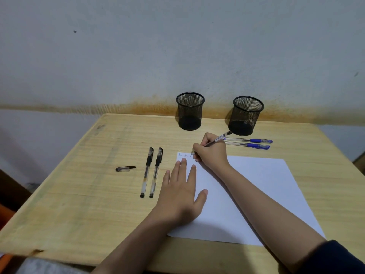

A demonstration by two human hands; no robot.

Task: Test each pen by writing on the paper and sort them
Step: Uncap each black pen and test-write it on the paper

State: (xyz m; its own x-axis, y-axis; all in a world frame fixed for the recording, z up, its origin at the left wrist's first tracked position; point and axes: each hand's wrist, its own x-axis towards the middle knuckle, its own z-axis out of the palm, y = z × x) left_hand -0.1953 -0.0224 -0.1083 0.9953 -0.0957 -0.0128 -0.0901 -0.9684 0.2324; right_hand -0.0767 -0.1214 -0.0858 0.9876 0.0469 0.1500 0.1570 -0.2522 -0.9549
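Note:
A white sheet of paper point(256, 194) lies on the wooden table point(88, 194). My right hand point(211, 153) grips an uncapped black pen point(219, 138), its tip touching the paper's top left corner beside some small writing point(183, 155). My left hand point(181, 192) lies flat, fingers spread, on the paper's left edge. Two capped black pens point(151, 173) lie side by side left of the paper. A loose black cap point(124, 168) rests further left. Two capped blue pens point(250, 142) lie behind my right hand.
Two black mesh pen holders stand at the back of the table against the wall, one at centre point(190, 111) and one to its right point(245, 115); no pens show in them. The table's left edge drops off near an orange object point(6, 216).

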